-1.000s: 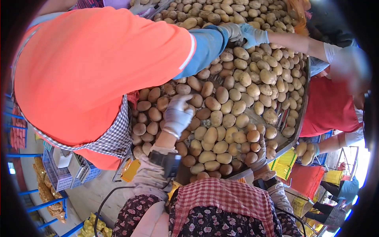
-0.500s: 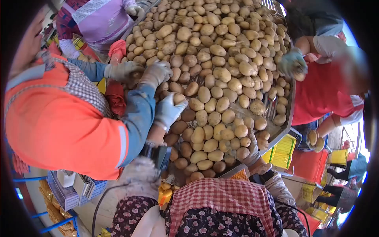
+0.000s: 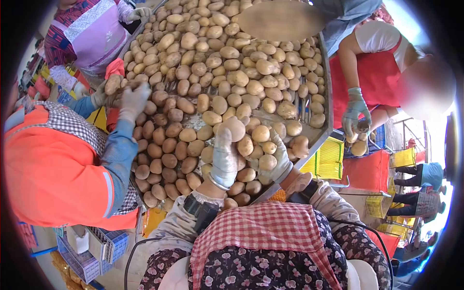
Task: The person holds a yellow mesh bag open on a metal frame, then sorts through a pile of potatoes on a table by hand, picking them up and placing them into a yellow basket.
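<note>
Gloved in pale blue-grey, my left hand is closed round a potato, its palm turned toward my other hand. My right hand, in a grey glove, curls round the outer side of several potatoes near the tray's front right corner; one potato lies against its palm. Between both hands are more potatoes. A metal sorting table heaped with potatoes reaches away from me. Some fingertips are hidden behind potatoes.
A co-worker in an orange vest reaches over the left edge. Another in a lilac apron stands at the back left. On the right a person in a red apron holds potatoes. Yellow crates stand beside the table.
My left hand has come from the left to the middle, near my right hand. The view has shifted, and the co-worker's gloved hands at the left have moved away from mine.
</note>
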### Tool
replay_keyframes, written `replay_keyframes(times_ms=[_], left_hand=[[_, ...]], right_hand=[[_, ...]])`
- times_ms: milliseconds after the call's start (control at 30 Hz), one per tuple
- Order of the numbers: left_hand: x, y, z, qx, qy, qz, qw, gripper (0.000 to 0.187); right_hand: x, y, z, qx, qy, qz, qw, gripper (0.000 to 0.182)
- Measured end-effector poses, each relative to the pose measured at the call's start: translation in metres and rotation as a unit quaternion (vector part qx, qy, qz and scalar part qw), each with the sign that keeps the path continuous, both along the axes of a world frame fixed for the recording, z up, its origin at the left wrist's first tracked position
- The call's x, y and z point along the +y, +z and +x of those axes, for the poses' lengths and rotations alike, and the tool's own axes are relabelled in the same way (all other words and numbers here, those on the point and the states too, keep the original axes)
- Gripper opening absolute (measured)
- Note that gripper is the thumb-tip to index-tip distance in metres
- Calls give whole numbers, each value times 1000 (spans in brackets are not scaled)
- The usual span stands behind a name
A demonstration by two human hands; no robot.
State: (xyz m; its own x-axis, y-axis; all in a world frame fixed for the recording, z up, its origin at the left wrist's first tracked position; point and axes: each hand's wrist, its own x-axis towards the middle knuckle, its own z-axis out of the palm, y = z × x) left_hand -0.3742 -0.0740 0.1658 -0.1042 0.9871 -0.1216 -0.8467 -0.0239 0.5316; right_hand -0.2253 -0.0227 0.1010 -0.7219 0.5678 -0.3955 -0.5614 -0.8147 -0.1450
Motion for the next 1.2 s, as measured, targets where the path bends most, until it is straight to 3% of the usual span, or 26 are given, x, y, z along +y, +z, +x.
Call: replay_keyframes(times_ms=[100,133,200,233,267,300,333,367,400,433,467,500,533,567,600,667,733,767,800,833,867,933,1000,1067,1200], left_hand=[[0,-8,6,107,14,23,994,77],[1,-11,7,113,13,27,993,77],[-2,-19,7,103,20,51,993,67],[1,-54,0,75,94,44,992,51],[-4,-5,16,177,140,39,973,34],[-1,-28,9,230,162,56,958,25],[-1,-28,8,237,150,19,960,22],[-1,-50,0,207,119,-7,971,28],[-4,-44,7,164,95,-38,981,36],[-5,-48,12,153,85,-46,983,45],[-8,-50,22,162,61,-39,984,48],[-8,-70,15,142,13,-62,988,51],[-10,-49,44,85,1,-86,993,50],[-8,-60,53,77,-33,-104,991,49],[-2,-75,61,66,-66,-121,988,48],[19,-62,99,49,-122,-105,986,47],[26,-49,132,40,-178,-109,977,46],[31,-43,147,57,-214,-106,969,45],[35,-39,159,74,-255,-107,958,45],[35,-39,167,84,-281,-105,950,45],[44,-35,182,103,-294,-81,947,44],[52,-39,199,81,-328,-110,935,44],[54,-44,210,102,-335,-124,928,44],[55,-47,218,121,-336,-136,924,44],[54,-46,226,157,-313,-172,921,42]], right_hand=[[2,-1,4,5,-25,-7,1000,50],[5,1,6,-14,-36,-15,999,45],[5,-1,20,58,2,9,998,45],[4,-1,23,62,2,15,998,46],[7,0,31,64,-12,27,998,47],[9,-12,44,65,-50,46,996,47],[7,-38,54,171,-131,206,955,42],[5,-57,68,256,-199,364,873,38],[4,-64,86,119,-122,202,964,50],[16,5,99,136,-43,75,987,41],[18,-2,116,201,-44,90,974,49],[11,18,135,102,-108,155,977,51],[4,39,156,2,-166,217,962,53],[1,44,184,-55,-160,329,929,55],[-2,26,206,-141,-204,334,909,57],[5,2,256,166,-174,159,957,63],[-8,3,298,7,-280,138,950,67],[-12,7,314,50,-315,133,938,65],[-30,40,322,-248,-376,296,843,61],[-33,28,346,-84,-372,234,894,61],[-36,6,373,86,-360,171,913,61],[-44,-14,403,87,-419,154,891,50],[-54,-5,420,-1,-543,92,834,49],[-59,-22,450,55,-557,119,820,50],[-41,-33,535,42,-637,145,756,49]])
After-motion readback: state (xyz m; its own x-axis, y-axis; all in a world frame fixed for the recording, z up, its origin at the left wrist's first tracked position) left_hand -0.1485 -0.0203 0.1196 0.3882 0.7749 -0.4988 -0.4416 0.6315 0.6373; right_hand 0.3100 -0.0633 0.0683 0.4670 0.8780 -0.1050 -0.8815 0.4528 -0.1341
